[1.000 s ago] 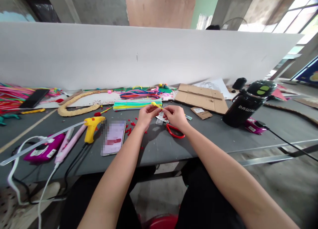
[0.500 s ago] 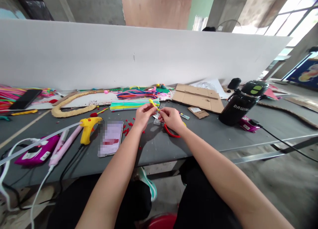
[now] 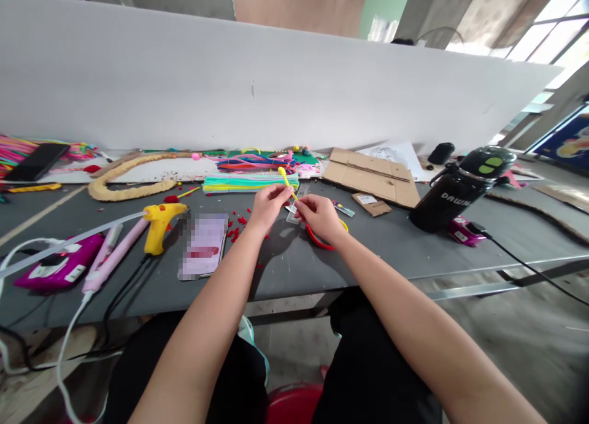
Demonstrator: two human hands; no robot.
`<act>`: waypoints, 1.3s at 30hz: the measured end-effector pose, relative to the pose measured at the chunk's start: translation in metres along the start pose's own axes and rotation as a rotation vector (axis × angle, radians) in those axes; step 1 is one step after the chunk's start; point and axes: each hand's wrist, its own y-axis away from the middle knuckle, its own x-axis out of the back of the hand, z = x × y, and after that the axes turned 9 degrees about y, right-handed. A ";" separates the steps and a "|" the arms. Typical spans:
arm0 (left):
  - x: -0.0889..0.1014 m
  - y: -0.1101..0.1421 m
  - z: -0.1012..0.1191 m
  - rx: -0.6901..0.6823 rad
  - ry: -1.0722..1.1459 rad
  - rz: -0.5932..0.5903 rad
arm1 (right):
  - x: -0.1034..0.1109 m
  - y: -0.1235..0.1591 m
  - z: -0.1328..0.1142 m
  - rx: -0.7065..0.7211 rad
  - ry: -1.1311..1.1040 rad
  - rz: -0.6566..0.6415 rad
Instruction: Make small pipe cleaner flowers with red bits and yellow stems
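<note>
A yellow pipe cleaner (image 3: pixel 286 180) with a thicker knob at its upper end runs between my two hands above the table. My left hand (image 3: pixel 270 207) pinches it near the middle, the knob standing out above the fingertips. At its lower end, the fingers of my right hand (image 3: pixel 318 213) are closed on it. Red-handled scissors (image 3: pixel 317 240) lie under my right hand, their blades mostly hidden. A clear ruler-like strip (image 3: pixel 292 216) lies beneath the fingers. Small red scraps (image 3: pixel 235 230) are scattered left of my left hand.
Left of my arms lie a phone (image 3: pixel 205 246), a yellow glue gun (image 3: pixel 159 227), a pink straightener (image 3: pixel 115 255) and a purple power strip (image 3: pixel 62 264) with cords. Bundled pipe cleaners (image 3: pixel 230 185) and cardboard (image 3: pixel 370 175) lie behind. A black bottle (image 3: pixel 455 194) stands right.
The yellow pipe cleaner has turned from nearly level to steeply upright, knob at the top, and more of it shows. Both hands keep pinching it. The camera view has shifted slightly.
</note>
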 end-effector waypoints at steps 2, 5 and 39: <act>0.000 0.001 0.000 0.000 -0.010 -0.007 | 0.001 -0.001 -0.001 0.003 0.068 0.019; 0.000 0.002 0.000 -0.023 -0.020 0.010 | -0.001 -0.002 -0.005 0.006 0.111 0.001; 0.035 0.117 0.013 -0.123 -0.460 -0.099 | -0.020 0.045 -0.048 -0.044 -0.151 -0.166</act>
